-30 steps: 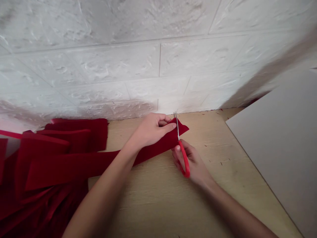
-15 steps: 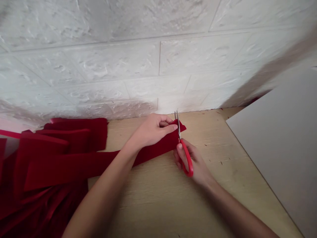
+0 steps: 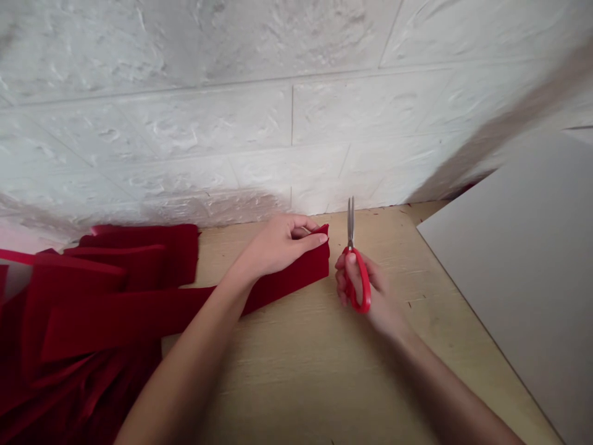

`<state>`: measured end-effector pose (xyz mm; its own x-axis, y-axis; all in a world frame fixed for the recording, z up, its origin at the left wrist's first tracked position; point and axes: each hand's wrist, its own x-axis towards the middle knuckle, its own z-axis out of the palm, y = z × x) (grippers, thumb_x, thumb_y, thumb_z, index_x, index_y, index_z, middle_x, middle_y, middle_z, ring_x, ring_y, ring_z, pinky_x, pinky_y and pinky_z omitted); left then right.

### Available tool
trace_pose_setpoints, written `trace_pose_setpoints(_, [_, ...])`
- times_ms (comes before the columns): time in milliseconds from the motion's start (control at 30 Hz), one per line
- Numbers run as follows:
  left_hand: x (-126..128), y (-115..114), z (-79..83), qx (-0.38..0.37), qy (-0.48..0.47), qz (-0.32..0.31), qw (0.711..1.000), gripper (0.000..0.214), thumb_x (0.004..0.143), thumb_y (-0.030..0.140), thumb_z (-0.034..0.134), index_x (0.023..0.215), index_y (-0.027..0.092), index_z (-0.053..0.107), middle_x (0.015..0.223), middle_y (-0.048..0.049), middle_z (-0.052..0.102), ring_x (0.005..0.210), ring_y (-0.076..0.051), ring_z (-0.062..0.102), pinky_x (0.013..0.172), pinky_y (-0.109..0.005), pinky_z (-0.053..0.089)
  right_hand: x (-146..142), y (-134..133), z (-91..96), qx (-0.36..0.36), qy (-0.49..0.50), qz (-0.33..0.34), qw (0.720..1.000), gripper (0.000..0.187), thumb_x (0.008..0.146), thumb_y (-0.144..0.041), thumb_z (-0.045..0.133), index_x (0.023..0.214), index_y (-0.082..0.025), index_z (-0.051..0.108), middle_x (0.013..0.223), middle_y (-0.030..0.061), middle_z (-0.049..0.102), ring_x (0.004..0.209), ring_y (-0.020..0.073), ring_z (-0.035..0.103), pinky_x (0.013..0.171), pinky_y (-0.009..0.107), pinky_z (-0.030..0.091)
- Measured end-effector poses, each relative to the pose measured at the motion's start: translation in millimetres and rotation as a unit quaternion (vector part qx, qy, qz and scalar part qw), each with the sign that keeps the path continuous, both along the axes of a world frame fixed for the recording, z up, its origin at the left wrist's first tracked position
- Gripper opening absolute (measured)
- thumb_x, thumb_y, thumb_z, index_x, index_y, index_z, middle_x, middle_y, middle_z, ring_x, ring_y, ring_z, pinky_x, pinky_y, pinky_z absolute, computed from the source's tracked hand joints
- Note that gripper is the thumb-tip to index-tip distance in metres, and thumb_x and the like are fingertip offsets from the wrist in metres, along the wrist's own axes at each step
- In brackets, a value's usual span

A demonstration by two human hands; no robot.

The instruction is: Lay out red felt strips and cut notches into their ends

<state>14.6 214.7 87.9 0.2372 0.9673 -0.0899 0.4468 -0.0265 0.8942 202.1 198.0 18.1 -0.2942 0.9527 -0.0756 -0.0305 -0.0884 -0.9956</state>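
Observation:
My left hand (image 3: 278,247) pinches the end of a long strip of dark red felt-like fabric (image 3: 296,278), its thumb on top. The strip's end stops in a straight edge just past my thumb. My right hand (image 3: 370,290) holds red-handled scissors (image 3: 359,278) upright, and their closed steel blades (image 3: 351,222) point toward the wall. The blades stand a little to the right of the fabric and do not touch it. The strip runs left under my left forearm into a heap of the same red fabric (image 3: 92,309), which has several overlapping layers.
A light wooden tabletop (image 3: 287,371) lies under my hands, with small dark scraps scattered on it. A white brick-textured wall (image 3: 185,136) rises behind it. A large grey board (image 3: 509,278) lies at the right.
The pointed tip of the fabric beyond my left hand is gone, leaving a straight edge. The scissors have moved right, off the fabric, and their blades have closed.

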Motion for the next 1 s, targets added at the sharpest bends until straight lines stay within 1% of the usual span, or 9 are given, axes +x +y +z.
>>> trace_pose_setpoints(133, [0, -2, 3.0, 0.002, -0.002, 0.003, 1.000, 0.021, 0.091, 0.039, 0.062, 0.093, 0.020, 0.071, 0.085, 0.0007, 0.074, 0.070, -0.012, 0.060, 0.066, -0.024, 0.041, 9, 11, -2.5, 0.013, -0.020, -0.031, 0.999, 0.055, 0.083, -0.077, 0.058, 0.080, -0.023, 0.048, 0.054, -0.0061, 0.043, 0.044, 0.0113, 0.042, 0.044, 0.027, 0.032])
trace_pose_setpoints(267, [1, -2, 3.0, 0.032, -0.006, 0.004, 0.999, 0.021, 0.092, 0.039, 0.062, 0.093, 0.020, 0.071, 0.089, 0.0004, 0.074, 0.079, -0.014, 0.062, 0.074, -0.025, 0.044, 9, 10, -4.0, 0.012, -0.005, -0.005, 1.000, 0.052, 0.085, -0.075, 0.058, 0.083, -0.024, 0.047, 0.060, -0.0054, 0.045, 0.047, 0.0113, 0.044, 0.046, 0.028, 0.033])
trace_pose_setpoints(333, [3, -2, 3.5, 0.047, -0.019, 0.009, 0.999, 0.020, 0.092, 0.037, 0.062, 0.093, 0.019, 0.071, 0.091, -0.0003, 0.074, 0.082, -0.014, 0.063, 0.076, -0.026, 0.044, 6, 6, -4.1, 0.028, -0.006, 0.013, 0.999, 0.050, 0.088, -0.073, 0.056, 0.084, -0.024, 0.047, 0.064, -0.0045, 0.046, 0.050, 0.0118, 0.043, 0.048, 0.028, 0.033])
trace_pose_setpoints(467, [6, -4, 6.7, 0.051, -0.031, 0.037, 0.998, 0.018, 0.092, 0.033, 0.063, 0.092, 0.017, 0.071, 0.086, -0.0009, 0.073, 0.075, -0.013, 0.062, 0.069, -0.025, 0.044, 1, -3, -4.6, 0.083, -0.030, 0.047, 0.995, 0.045, 0.096, -0.066, 0.048, 0.082, -0.024, 0.044, 0.069, -0.0021, 0.046, 0.061, 0.0148, 0.043, 0.056, 0.030, 0.035])
trace_pose_setpoints(567, [8, -4, 8.1, 0.050, -0.043, 0.046, 0.997, 0.017, 0.092, 0.031, 0.063, 0.090, 0.016, 0.071, 0.084, -0.0012, 0.073, 0.073, -0.013, 0.063, 0.066, -0.024, 0.045, -2, -6, -6.7, 0.107, -0.048, 0.058, 0.991, 0.045, 0.095, -0.067, 0.049, 0.082, -0.024, 0.045, 0.071, -0.0010, 0.047, 0.067, 0.0164, 0.044, 0.060, 0.031, 0.035])
trace_pose_setpoints(633, [8, -3, 7.7, 0.050, -0.059, 0.050, 0.996, 0.018, 0.091, 0.031, 0.063, 0.089, 0.016, 0.072, 0.085, -0.0015, 0.074, 0.072, -0.012, 0.064, 0.066, -0.024, 0.046, -3, -6, -8.2, 0.119, -0.056, 0.063, 0.989, 0.047, 0.093, -0.069, 0.051, 0.083, -0.023, 0.046, 0.072, -0.0012, 0.047, 0.067, 0.0158, 0.043, 0.059, 0.030, 0.035])
trace_pose_setpoints(733, [8, -2, 5.8, 0.057, -0.076, 0.063, 0.994, 0.018, 0.090, 0.031, 0.065, 0.088, 0.015, 0.073, 0.083, -0.0017, 0.075, 0.071, -0.012, 0.066, 0.065, -0.023, 0.047, -4, -8, -8.1, 0.135, -0.064, 0.074, 0.986, 0.046, 0.095, -0.067, 0.048, 0.086, -0.023, 0.046, 0.072, -0.0019, 0.046, 0.063, 0.0139, 0.040, 0.057, 0.029, 0.034])
trace_pose_setpoints(867, [9, -1, 3.6, 0.057, -0.078, 0.076, 0.992, 0.017, 0.090, 0.030, 0.065, 0.088, 0.015, 0.074, 0.080, -0.0011, 0.075, 0.070, -0.012, 0.066, 0.063, -0.022, 0.046, -6, -10, -4.1, 0.138, -0.066, 0.087, 0.984, 0.042, 0.097, -0.064, 0.046, 0.087, -0.023, 0.045, 0.074, -0.0017, 0.046, 0.062, 0.0134, 0.040, 0.055, 0.028, 0.035])
trace_pose_setpoints(1000, [10, -1, 2.7, 0.046, -0.074, 0.077, 0.993, 0.015, 0.090, 0.027, 0.065, 0.086, 0.014, 0.073, 0.078, -0.0011, 0.074, 0.067, -0.011, 0.064, 0.061, -0.022, 0.044, -6, -11, -3.2, 0.137, -0.075, 0.083, 0.984, 0.043, 0.097, -0.064, 0.046, 0.087, -0.023, 0.046, 0.072, -0.0015, 0.047, 0.061, 0.0134, 0.041, 0.055, 0.028, 0.035])
